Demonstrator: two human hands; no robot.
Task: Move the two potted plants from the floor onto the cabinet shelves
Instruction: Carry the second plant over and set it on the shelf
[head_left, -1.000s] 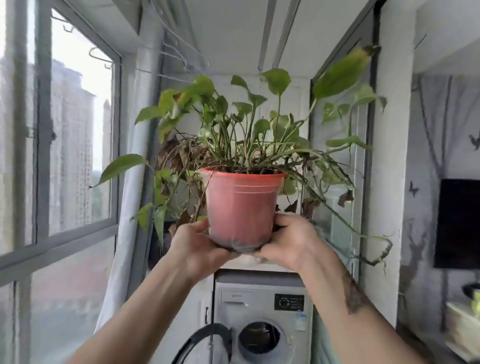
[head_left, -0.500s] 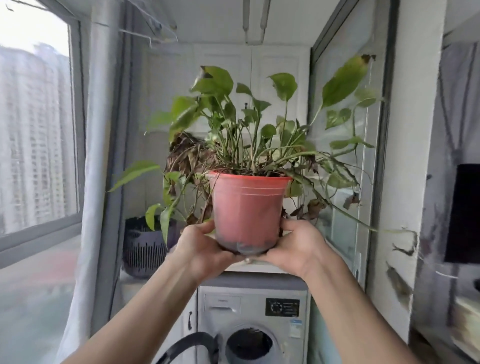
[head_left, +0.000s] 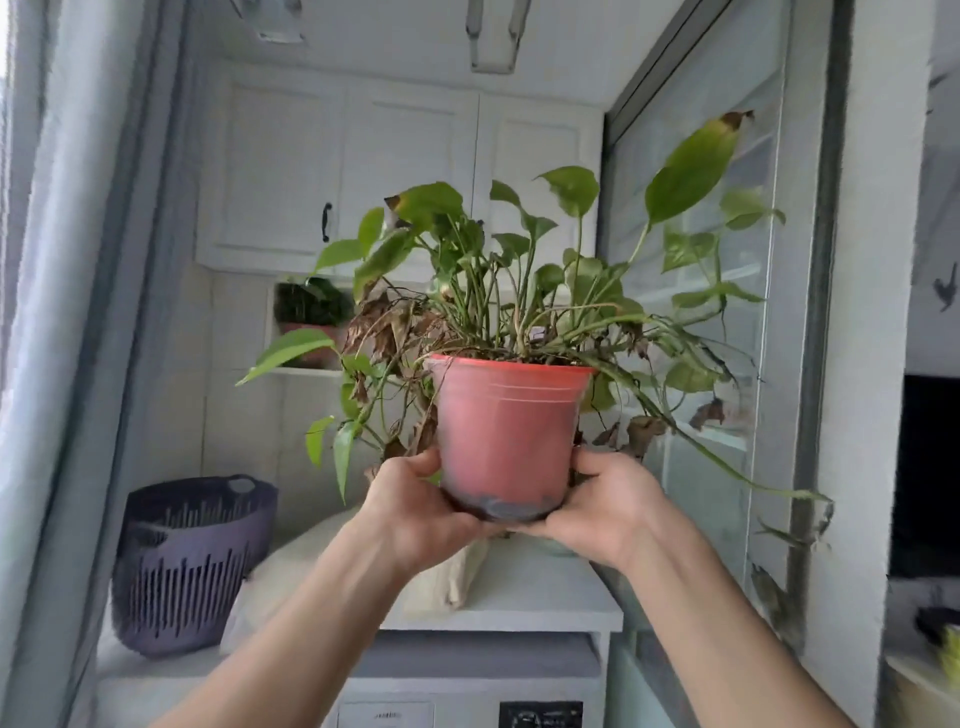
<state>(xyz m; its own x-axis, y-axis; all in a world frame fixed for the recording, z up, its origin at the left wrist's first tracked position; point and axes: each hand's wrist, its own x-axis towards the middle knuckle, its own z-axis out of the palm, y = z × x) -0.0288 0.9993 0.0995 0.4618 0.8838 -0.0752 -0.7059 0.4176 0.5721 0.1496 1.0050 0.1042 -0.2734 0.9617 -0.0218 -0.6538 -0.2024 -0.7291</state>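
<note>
A leafy green plant with some brown dead leaves grows in a red plastic pot (head_left: 506, 426), which I hold up at chest height in front of the cabinet. My left hand (head_left: 410, 501) cups its lower left side and my right hand (head_left: 610, 499) cups its lower right side. Behind it, a second plant in a reddish pot (head_left: 309, 319) stands on an open white shelf (head_left: 298, 371) under the upper cabinet doors, partly hidden by the held plant's leaves.
A dark purple slatted basket (head_left: 187, 561) stands on the counter at lower left, with a cream cushion (head_left: 311, 551) beside it. A washing machine (head_left: 467, 712) sits below. A curtain (head_left: 47, 312) hangs at left and a glass sliding door (head_left: 696, 312) stands at right.
I have stepped closer to the cabinet with the pot held in both hands. The view has lifted, so the shelf with the second plant and the upper doors now show.
</note>
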